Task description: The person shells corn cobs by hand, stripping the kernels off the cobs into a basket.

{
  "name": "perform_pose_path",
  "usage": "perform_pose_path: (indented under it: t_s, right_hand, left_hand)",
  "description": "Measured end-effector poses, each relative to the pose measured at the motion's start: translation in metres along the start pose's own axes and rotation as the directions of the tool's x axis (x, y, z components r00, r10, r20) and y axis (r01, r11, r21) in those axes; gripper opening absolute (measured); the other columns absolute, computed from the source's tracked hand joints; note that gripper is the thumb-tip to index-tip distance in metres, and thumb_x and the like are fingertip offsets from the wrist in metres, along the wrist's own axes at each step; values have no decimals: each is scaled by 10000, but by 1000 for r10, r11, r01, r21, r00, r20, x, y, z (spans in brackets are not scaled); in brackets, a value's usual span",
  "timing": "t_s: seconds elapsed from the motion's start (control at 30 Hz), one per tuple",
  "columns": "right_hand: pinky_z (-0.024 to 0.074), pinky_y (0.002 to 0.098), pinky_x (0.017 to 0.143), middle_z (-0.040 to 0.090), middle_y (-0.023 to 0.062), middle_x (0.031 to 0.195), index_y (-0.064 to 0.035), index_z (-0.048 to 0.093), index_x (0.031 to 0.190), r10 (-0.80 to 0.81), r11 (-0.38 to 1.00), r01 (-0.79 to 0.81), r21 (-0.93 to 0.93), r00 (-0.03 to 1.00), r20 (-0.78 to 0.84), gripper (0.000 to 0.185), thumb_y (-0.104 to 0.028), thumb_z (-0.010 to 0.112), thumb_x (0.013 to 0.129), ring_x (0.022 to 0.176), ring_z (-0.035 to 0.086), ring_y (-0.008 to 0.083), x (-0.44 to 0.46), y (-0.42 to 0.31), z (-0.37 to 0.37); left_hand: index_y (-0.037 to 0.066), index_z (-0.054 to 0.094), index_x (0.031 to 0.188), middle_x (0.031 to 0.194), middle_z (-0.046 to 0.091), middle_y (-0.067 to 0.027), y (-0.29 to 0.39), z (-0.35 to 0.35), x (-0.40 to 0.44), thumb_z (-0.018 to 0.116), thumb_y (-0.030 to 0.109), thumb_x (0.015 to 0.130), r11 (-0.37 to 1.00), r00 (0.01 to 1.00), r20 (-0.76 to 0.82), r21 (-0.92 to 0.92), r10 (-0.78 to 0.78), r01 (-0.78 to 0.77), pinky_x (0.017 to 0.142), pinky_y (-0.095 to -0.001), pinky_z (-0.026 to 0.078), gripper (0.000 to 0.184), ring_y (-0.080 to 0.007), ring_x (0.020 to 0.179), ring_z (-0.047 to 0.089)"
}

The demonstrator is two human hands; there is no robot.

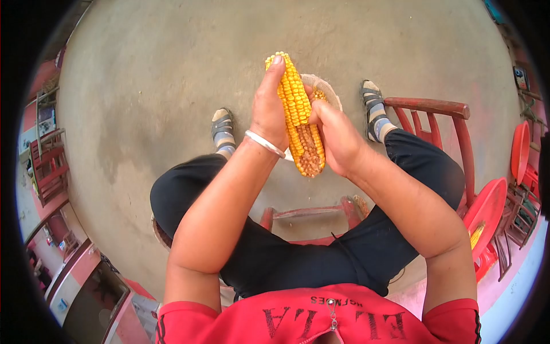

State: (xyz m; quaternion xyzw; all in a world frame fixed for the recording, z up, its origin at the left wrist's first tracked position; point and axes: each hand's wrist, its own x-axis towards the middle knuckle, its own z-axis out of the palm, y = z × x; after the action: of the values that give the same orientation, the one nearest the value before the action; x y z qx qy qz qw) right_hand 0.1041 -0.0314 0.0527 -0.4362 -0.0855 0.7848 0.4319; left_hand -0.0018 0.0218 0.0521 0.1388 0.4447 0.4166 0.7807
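Observation:
Yellow corn on the cob (295,100) is held up between my two hands, above a round woven basket (327,87) that is mostly hidden behind it. My left hand (269,103) wraps the cob's left side, thumb near its top end, with a silver bangle at the wrist. Against the cob's right side, my right hand (338,135) is closed, its thumb pressing on the kernels at mid-length. The lower part of the cob shows a brownish patch without kernels. A piece of corn (318,96) shows beside my right fingers.
A red wooden chair (427,105) stands at the right, near my sandalled foot. Behind it, a red basin (487,212) holds some corn. A low red wooden frame (309,212) lies between my knees. More red chairs (50,166) stand at the far left.

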Motion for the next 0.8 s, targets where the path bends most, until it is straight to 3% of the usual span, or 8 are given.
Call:
perform_pose_path:
  t_s: [0.37,0.57,0.63,0.8]
  right_hand:
    - [413,278,816,520,21,923,-55,531,968,13,999,-12,-41,1000,25,182,-163,414,879,862,493,107,6,7,-7]
    - [398,289,954,559,46,1132,-16,506,1205,-52,997,46,69,995,84,343,-222,440,940,1058,520,114,-5,-5,15]
    - [383,297,997,547,60,1222,0,432,1328,15,992,3,-124,989,146,442,-256,447,967,1137,509,130,-1,-4,7]
    - [388,298,998,536,61,1239,0,415,1343,-24,989,54,-138,977,214,446,-288,440,1003,1162,498,130,1,-2,5]
  left_hand:
    - [54,558,917,752,623,-106,0,-4,-2,502,448,927,1000,999,-32,6,17,-16,650,-327,513,398,-201,676,615]
    - [56,553,914,752,616,-109,8,-7,2,515,444,925,999,997,-58,-3,41,-42,668,-338,515,391,-209,696,615]
    - [57,550,916,754,616,-112,10,-7,3,516,446,926,999,997,-64,-15,31,-32,674,-344,517,391,-214,701,616]
    - [55,538,937,767,620,-125,14,-9,7,506,443,937,998,997,-76,-58,-6,2,688,-362,526,389,-229,706,620]
